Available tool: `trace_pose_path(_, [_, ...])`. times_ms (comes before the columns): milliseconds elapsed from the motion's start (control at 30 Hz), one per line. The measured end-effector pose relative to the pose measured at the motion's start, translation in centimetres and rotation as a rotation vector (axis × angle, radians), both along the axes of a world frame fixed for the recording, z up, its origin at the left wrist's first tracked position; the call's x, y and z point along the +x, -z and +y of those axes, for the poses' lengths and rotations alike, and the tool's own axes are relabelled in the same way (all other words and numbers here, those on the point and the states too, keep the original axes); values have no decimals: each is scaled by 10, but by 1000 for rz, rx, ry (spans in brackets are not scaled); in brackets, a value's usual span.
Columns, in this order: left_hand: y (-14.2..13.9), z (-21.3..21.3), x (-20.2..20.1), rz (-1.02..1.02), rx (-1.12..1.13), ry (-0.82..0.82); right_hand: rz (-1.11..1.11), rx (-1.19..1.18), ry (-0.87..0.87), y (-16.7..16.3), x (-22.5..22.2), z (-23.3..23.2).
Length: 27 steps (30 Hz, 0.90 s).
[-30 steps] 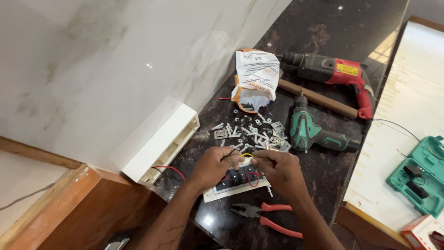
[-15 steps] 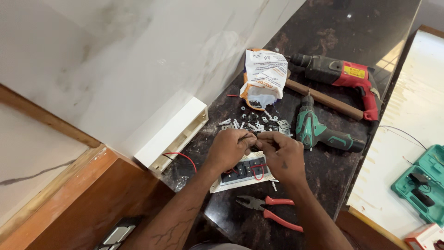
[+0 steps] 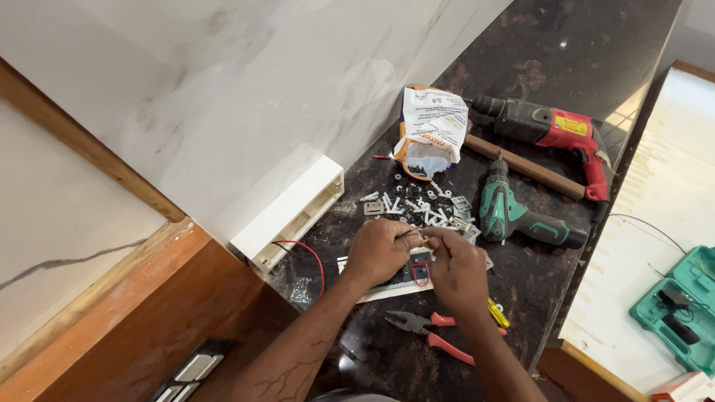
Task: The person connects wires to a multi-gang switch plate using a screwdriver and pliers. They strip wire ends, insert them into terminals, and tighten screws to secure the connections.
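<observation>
My left hand [image 3: 381, 251] and my right hand [image 3: 458, 269] meet over a white switch plate with dark modules [image 3: 406, 279] lying on the dark stone counter [image 3: 521, 52]. Both pinch a thin red wire [image 3: 421, 277] that loops down onto the plate. A longer red wire [image 3: 309, 253] runs from the plate toward a white wall box [image 3: 287, 208] standing against the marble wall. What sits between the fingertips is hidden.
Red-handled pliers [image 3: 428, 331] and a yellow-handled screwdriver [image 3: 497, 313] lie near my right wrist. Several small white and metal fittings [image 3: 417, 205] are scattered beyond my hands, by a torn paper bag [image 3: 428, 130]. A green drill [image 3: 514, 216], a red hammer drill [image 3: 551, 130], a wooden handle [image 3: 521, 167] and a green case [image 3: 678, 305] lie right.
My hands stay together over the switch plate, fingers shifting slightly on the red wire. The view has tilted, so the counter and tools sit a little differently in frame.
</observation>
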<state>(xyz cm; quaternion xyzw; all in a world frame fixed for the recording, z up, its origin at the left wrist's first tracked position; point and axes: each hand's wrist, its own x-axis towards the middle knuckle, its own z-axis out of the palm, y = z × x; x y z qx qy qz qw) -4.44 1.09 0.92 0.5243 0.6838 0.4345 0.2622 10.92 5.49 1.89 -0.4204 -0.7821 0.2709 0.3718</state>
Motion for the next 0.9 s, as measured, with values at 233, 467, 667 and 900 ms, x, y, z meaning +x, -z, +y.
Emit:
trace_pose_path(233, [-13,-15,-6,-119,-1,71,70,105,-45,-6,13,-10])
trace_pose_path(467, [-6,-28,-8,-137,268,66,86,27,28,-10,13,-17])
trace_pose_path(667, [-8,-29,-9,14,288,-18,-29,173,-214,-20,15,-25])
trace_pose_path(900, [-21,-38,-6,211,215,115,-98,444,-97,-27,22,-29])
